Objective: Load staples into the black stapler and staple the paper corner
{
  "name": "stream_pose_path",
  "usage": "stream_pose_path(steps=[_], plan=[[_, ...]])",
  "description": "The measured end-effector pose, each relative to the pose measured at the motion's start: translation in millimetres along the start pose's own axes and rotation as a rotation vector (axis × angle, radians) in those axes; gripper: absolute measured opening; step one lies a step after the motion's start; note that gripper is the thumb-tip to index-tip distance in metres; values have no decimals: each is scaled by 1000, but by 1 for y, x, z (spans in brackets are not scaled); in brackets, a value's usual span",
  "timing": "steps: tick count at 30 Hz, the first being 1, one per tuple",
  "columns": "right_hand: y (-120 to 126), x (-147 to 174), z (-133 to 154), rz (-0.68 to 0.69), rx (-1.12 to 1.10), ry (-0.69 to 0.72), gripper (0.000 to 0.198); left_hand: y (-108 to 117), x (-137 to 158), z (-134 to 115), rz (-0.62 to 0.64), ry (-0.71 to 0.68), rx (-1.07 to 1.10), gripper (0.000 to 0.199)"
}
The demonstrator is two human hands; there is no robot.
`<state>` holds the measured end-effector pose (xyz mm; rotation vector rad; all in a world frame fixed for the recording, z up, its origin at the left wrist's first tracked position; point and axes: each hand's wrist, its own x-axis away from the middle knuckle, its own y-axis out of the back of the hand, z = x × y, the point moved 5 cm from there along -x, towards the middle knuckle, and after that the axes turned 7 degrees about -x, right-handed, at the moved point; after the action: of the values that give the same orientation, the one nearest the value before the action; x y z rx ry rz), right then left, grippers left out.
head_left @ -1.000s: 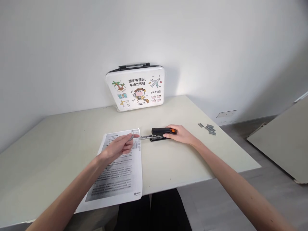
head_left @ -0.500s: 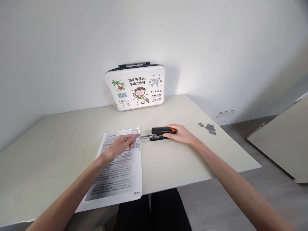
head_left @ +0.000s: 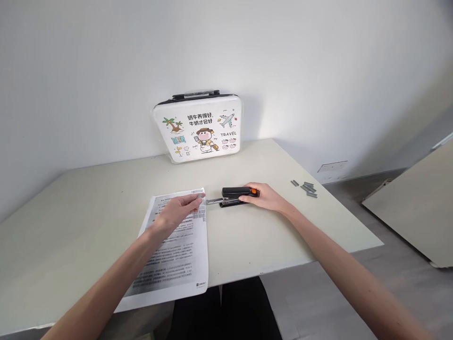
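Observation:
My right hand is wrapped round the rear of a black stapler with an orange button, which lies on the table. A metal tray sticks out of the stapler's front to the left. Over the upper right part of a printed sheet of paper, my left hand is closed in a pinch. Between its fingertips shows a small grey strip of staples, close to the tray's left end. The fingers partly hide the strip.
Several grey staple strips lie near the table's right edge. A white case with cartoon prints and a black handle stands against the wall at the back. The paper hangs slightly over the front edge of the table.
My left fingers have shifted slightly up, and the staple strip has turned between the fingertips. My right hand and the stapler stay in place. The view has moved a little.

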<state>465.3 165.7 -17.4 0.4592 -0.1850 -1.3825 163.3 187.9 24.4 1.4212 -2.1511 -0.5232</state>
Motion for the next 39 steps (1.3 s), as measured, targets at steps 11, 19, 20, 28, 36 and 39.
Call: stream_pose_path(steps=[11, 19, 20, 28, 36, 39], plan=[[0, 1, 3, -1, 10, -1, 37, -4, -1, -19, -295, -527, -618, 45], [1, 0, 4, 6, 28, 16, 39, -22, -16, -28, -218, -557, -886, 40], [1, 0, 4, 6, 26, 19, 38, -23, -17, -29, -206, -534, -913, 38], [1, 0, 3, 1, 21, 38, 35, -25, -25, -35, -111, -395, -970, 32], [1, 0, 4, -4, 36, 30, 34, -25, -33, -41, -32, -430, -975, 32], [1, 0, 4, -6, 38, 28, 35, -27, -35, -40, -21, -423, -956, 28]])
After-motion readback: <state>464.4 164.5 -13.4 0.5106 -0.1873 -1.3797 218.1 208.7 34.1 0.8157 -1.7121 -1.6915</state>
